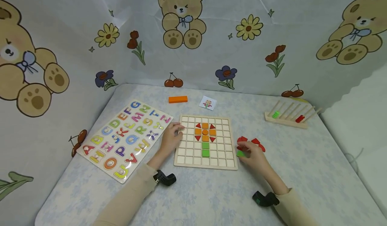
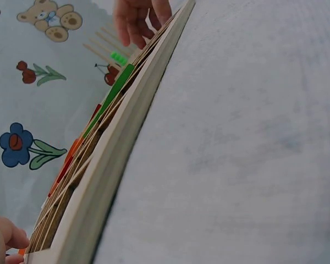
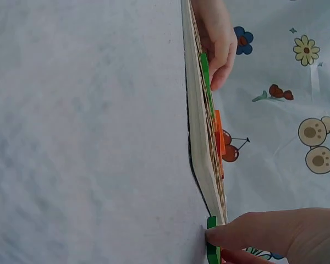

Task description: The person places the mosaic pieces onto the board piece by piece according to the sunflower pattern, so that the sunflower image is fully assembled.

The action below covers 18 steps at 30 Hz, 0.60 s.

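Note:
A wooden grid board (image 1: 222, 163) holds an orange and red flower pattern (image 1: 205, 132) with two green square tiles (image 1: 205, 149) below it. My left hand (image 1: 171, 137) rests at the board's left edge, its fingertips over the rim. Just off the right edge, my right hand (image 1: 255, 157) pinches a green tile (image 1: 240, 153) between thumb and fingers. In the right wrist view the thumb lies across this green tile (image 3: 212, 253), close by the board's corner. Several red pieces (image 1: 255, 141) lie beyond the right fingers, partly hidden by them.
An alphabet puzzle board (image 1: 99, 140) lies to the left. Behind the grid board are an orange bar (image 1: 177, 99) and a small picture card (image 1: 208, 103). A wooden peg rack (image 1: 285, 121) with green and red beads stands at the back right. A bear-print cloth (image 1: 193, 64) hangs behind the table.

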Tool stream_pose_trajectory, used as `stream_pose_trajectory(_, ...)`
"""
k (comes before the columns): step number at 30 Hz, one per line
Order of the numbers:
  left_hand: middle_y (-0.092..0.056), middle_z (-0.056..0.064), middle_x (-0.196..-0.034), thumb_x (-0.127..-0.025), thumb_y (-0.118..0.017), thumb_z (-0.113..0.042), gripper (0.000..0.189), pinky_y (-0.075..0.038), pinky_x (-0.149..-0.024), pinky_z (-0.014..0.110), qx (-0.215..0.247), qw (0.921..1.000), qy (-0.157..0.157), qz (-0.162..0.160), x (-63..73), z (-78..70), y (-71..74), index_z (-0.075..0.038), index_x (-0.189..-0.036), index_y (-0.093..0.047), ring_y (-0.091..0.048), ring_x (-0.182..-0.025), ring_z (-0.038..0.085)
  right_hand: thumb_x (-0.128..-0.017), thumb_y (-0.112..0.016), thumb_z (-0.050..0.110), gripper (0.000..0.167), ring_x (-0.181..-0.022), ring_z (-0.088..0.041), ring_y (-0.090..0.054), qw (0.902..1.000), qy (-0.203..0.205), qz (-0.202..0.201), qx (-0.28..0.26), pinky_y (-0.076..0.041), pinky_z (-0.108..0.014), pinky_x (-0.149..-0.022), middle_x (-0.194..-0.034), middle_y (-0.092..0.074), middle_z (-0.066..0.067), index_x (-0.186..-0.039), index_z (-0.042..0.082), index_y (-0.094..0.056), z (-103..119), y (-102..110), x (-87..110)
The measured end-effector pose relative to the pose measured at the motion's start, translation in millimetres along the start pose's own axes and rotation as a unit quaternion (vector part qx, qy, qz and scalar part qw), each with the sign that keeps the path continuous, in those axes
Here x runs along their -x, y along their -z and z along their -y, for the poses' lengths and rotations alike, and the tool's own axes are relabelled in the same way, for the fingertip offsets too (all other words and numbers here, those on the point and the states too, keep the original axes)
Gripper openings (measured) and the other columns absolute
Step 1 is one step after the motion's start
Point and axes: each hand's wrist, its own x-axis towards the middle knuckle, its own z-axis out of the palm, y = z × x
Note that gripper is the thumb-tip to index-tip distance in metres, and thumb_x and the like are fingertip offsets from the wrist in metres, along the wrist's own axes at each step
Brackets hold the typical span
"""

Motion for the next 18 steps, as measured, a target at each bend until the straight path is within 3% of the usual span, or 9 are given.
stream_pose_trajectory(6, -0.057, 0.016, -0.133, -0.087, -0.061, -0.003, 0.026, -0.037, -0.116, 0.045, 0.002, 1.0, 0.001, 0.002, 0.5, 1.5, -1.0, -0.003, -0.11, -0.072, -0.051, -0.13, 0.033, -0.077, -0.077, -0.006, 0.044, -0.095, -0.025, -0.063, 0.9998, 0.002, -0.018, 0.003, -0.057, -0.027, -0.08, -0.105, -0.068, -0.012, -0.119, -0.004, -0.064, -3.7, -3.6, 8.1)
stream_pose_trajectory(12, -0.057, 0.016, -0.133, -0.088, -0.061, -0.002, 0.025, -0.04, -0.114, 0.045, -0.001, 1.0, 0.0, 0.002, 1.1, 0.1, -0.1, -0.003, -0.11, -0.072, -0.052, -0.129, 0.033, -0.073, -0.078, -0.011, 0.045, -0.09, -0.026, -0.064, 0.9964, 0.049, -0.061, -0.035, -0.058, -0.028, -0.078, -0.1, -0.069, -0.014, -0.115, -0.005, -0.066, 9.0, -4.1, 5.7)
stream_pose_trajectory(14, -0.057, 0.017, -0.133, -0.087, -0.061, -0.002, 0.025, -0.04, -0.114, 0.045, 0.0, 1.0, 0.0, -0.001, 0.9, -0.9, 0.2, -0.002, -0.109, -0.072, -0.053, -0.129, 0.033, -0.073, -0.079, -0.01, 0.044, -0.089, -0.026, -0.064, 0.9957, 0.064, -0.048, -0.046, -0.059, -0.031, -0.077, -0.099, -0.069, -0.014, -0.114, -0.005, -0.066, 19.9, -9.0, 3.8)
stream_pose_trajectory(18, -0.057, 0.016, -0.133, -0.087, -0.061, -0.002, 0.025, -0.039, -0.114, 0.045, 0.001, 1.0, 0.001, -0.002, 0.0, -1.8, 0.1, -0.003, -0.11, -0.072, -0.052, -0.129, 0.034, -0.076, -0.078, -0.005, 0.04, -0.089, -0.023, -0.065, 0.9924, 0.099, 0.021, -0.07, -0.06, -0.03, -0.076, -0.1, -0.069, -0.011, -0.114, -0.004, -0.066, 43.9, -29.9, 1.4)
